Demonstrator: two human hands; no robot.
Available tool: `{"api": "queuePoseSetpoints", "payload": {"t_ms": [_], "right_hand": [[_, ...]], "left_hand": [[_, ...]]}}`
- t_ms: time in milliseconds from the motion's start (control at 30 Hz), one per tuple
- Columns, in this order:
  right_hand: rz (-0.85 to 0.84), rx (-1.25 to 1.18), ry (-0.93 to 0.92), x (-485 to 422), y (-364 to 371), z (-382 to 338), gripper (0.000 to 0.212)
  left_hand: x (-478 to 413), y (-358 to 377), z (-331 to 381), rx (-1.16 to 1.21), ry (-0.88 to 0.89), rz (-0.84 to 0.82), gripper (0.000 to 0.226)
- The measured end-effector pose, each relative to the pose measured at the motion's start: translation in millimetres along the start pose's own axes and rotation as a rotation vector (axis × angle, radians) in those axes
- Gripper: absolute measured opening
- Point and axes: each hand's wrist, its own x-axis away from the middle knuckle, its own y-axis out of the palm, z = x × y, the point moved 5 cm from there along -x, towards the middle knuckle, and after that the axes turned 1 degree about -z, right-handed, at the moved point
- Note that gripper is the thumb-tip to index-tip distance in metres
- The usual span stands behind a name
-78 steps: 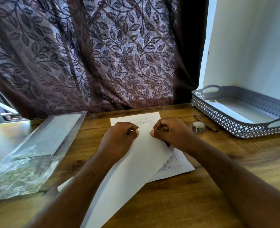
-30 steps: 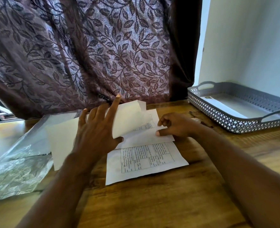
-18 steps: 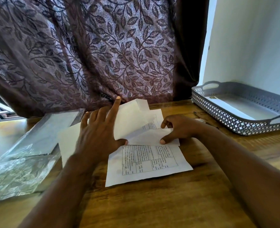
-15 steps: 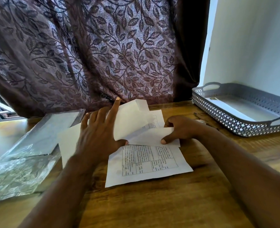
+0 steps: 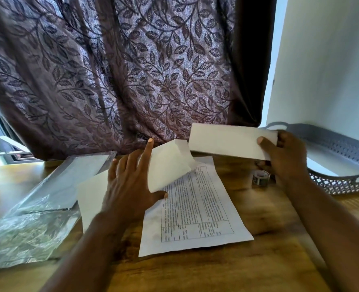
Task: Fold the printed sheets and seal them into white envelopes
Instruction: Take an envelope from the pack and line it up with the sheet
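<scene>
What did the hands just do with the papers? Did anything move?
The right hand pinched the folded sheet and lifted it off the printed sheet, up and to the right, toward the tray. That uncovered the tape roll. The left hand still holds the envelope, and the printed sheet still lies flat.

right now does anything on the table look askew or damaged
The printed sheet lies skewed on the table, its top corner hidden by the envelope that the left hand holds. The plastic pack at left is crumpled. Nothing looks torn or spilled.
</scene>
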Motion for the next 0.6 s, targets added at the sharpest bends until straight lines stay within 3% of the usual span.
{"api": "queuePoseSetpoints", "payload": {"t_ms": [167,433,600], "right_hand": [[0.053,-0.111,0.011,2.7,-4.9,-7.1,0.02],[-0.156,0.043,-0.094,11.5,13.3,-15.8,0.019],[-0.366,-0.124,0.035,23.2,32.6,-15.7,0.014]], "left_hand": [[0.6,1.7,-4.7,-0.002,-0.018,-0.003,0.142],[0.7,3.4,-3.7,-0.026,-0.008,0.007,0.143],[0.4,2.7,6.1,-0.038,0.084,0.033,0.135]]}}
